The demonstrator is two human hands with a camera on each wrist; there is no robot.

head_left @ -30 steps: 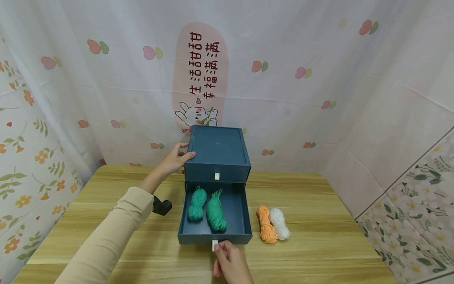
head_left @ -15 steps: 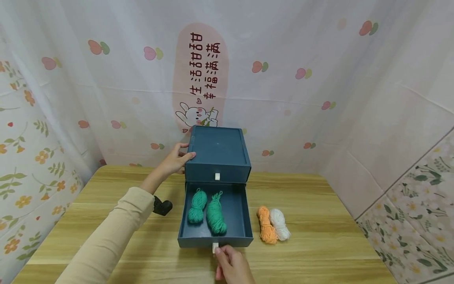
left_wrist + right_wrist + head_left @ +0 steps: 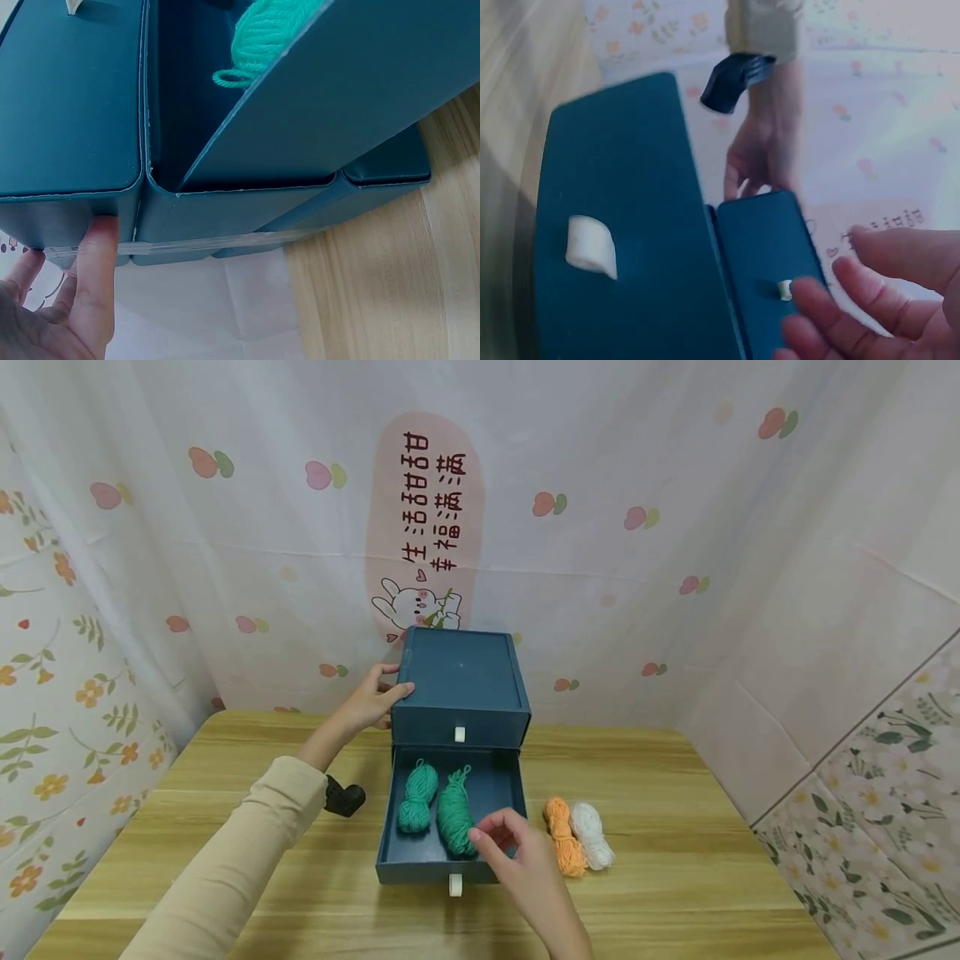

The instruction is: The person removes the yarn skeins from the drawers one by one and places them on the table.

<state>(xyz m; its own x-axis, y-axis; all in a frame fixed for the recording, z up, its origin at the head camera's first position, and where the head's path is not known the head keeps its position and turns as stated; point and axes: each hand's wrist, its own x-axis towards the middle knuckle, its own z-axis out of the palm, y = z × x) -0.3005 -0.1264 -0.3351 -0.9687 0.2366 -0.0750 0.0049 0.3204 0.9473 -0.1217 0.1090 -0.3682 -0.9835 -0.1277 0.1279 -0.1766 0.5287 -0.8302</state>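
A dark blue drawer cabinet (image 3: 461,668) stands on the table, its lower drawer (image 3: 498,793) pulled out. Inside lie two skeins of green yarn, a left one (image 3: 417,797) and a right one (image 3: 454,814). My left hand (image 3: 372,695) rests against the cabinet's upper left side, the thumb on its edge; the left wrist view shows the thumb (image 3: 96,277) pressed to the side wall. Over the drawer's front right part, my right hand (image 3: 517,852) hovers with bent fingers, holding nothing, thumb tip close to the right green skein. The drawer's white pull tab (image 3: 455,885) is free.
An orange yarn skein (image 3: 564,837) and a white yarn skein (image 3: 591,835) lie side by side on the wooden table (image 3: 675,860), right of the drawer. A black perforated piece (image 3: 343,796) juts out by my left wrist. A printed curtain (image 3: 600,568) hangs behind the cabinet.
The drawer came out slightly further toward me. My right hand then let go of its white tab and moved up over the drawer, beside the right green skein. The left hand stayed put.
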